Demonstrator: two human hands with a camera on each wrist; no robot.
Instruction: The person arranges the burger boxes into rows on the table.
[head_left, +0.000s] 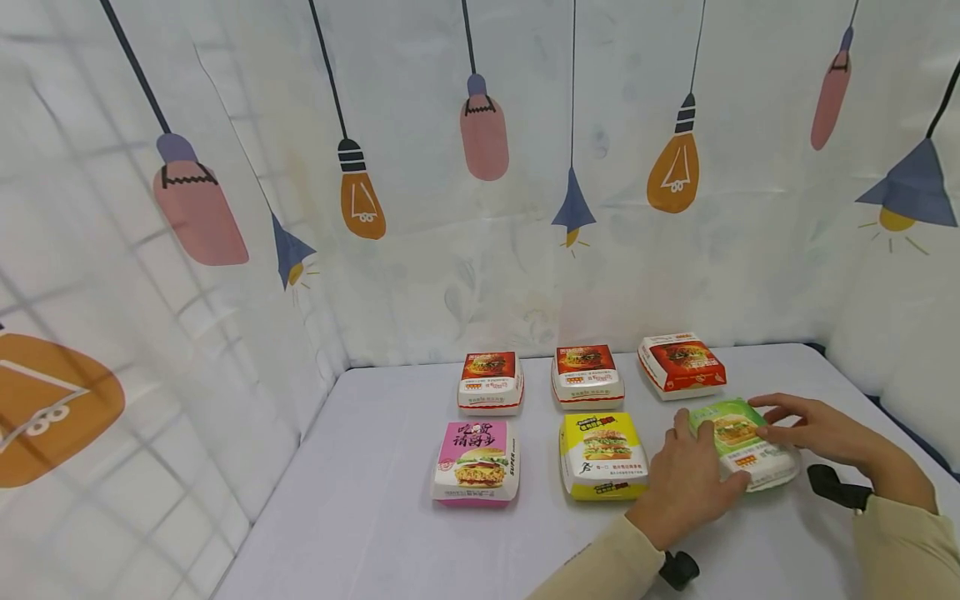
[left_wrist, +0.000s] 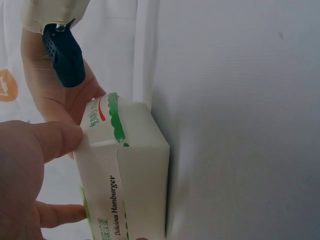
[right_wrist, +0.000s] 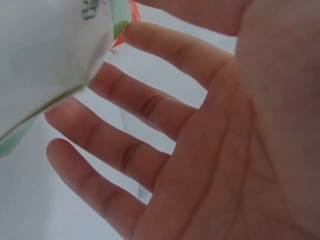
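Note:
A green-and-white burger box (head_left: 738,442) lies flat on the white table at the right, its burger picture facing up. My left hand (head_left: 686,479) is at its left side, fingers spread; in the left wrist view the thumb (left_wrist: 52,142) touches the edge of the box. From the other side my right hand (head_left: 825,429) reaches over the right and far edges. The right wrist view shows its fingers (right_wrist: 160,107) spread and nearly straight, with the index fingertip at the box's corner.
Left of my left hand stand a yellow burger box (head_left: 603,457) and a pink one (head_left: 476,462). Behind them, three red-and-white burger boxes (head_left: 490,383) form a back row. The table (head_left: 360,500) ends at a lamp-patterned curtain (head_left: 420,283).

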